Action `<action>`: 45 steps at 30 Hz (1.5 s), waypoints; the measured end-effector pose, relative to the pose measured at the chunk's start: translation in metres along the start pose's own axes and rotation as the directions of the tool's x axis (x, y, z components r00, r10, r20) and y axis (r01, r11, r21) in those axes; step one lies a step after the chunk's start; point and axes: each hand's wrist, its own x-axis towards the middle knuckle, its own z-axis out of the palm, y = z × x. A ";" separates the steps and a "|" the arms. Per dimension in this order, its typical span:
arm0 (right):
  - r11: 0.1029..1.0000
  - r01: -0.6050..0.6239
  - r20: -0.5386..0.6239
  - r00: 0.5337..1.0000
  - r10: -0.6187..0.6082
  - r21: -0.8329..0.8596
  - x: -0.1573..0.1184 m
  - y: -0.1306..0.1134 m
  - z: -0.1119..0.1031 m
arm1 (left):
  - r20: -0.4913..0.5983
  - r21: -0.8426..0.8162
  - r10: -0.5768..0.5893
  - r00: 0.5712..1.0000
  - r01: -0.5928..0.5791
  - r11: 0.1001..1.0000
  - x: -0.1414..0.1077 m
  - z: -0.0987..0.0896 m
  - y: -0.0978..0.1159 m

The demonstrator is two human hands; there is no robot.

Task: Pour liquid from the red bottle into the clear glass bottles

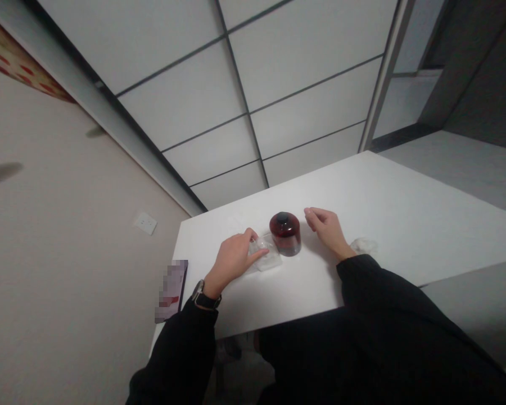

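Note:
A dark red, see-through round bottle with a black cap [285,234] stands upright on the white table [396,208], between my two hands. My left hand [233,256] is at the bottle's left, its thumb and fingers closed on a clear plastic packet [270,256] that lies on the table beside the bottle. My right hand [325,228] rests on the table to the right of the bottle, apart from it. Its fingers are curled together, and nothing shows in them.
A crumpled whitish piece [365,246] lies by my right wrist. A phone-like flat object [172,291] is at the table's left edge, near the wall with a socket [145,223]. Panelled doors [307,84] rise behind the table.

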 end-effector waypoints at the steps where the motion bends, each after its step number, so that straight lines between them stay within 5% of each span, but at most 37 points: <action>1: 1.000 0.001 0.000 1.000 -0.001 -0.001 0.000 0.000 0.000 | 0.000 0.023 0.009 1.000 -0.009 1.000 0.000 0.000 0.000; 7: 1.000 0.000 0.001 1.000 0.000 -0.002 -0.001 0.002 0.000 | 0.037 0.003 0.110 0.993 -0.111 0.994 -0.002 -0.006 -0.001; 19: 0.999 -0.029 0.010 1.000 0.028 0.025 -0.003 0.003 0.001 | -0.033 0.144 -0.028 0.999 0.032 0.989 0.001 0.011 -0.001; 25: 0.989 0.028 0.119 0.992 -0.046 0.146 -0.006 0.001 0.008 | -0.053 0.028 -0.004 0.999 0.005 1.000 -0.001 0.008 -0.001; 31: 0.985 -0.001 0.375 0.925 -0.066 0.175 -0.026 -0.003 0.017 | -0.041 0.036 -0.042 0.998 0.043 0.998 -0.001 0.006 0.003; 45: 0.994 0.025 0.377 0.924 -0.064 0.107 -0.036 0.002 0.028 | -0.023 0.091 -0.019 1.000 0.021 0.996 0.000 0.008 0.000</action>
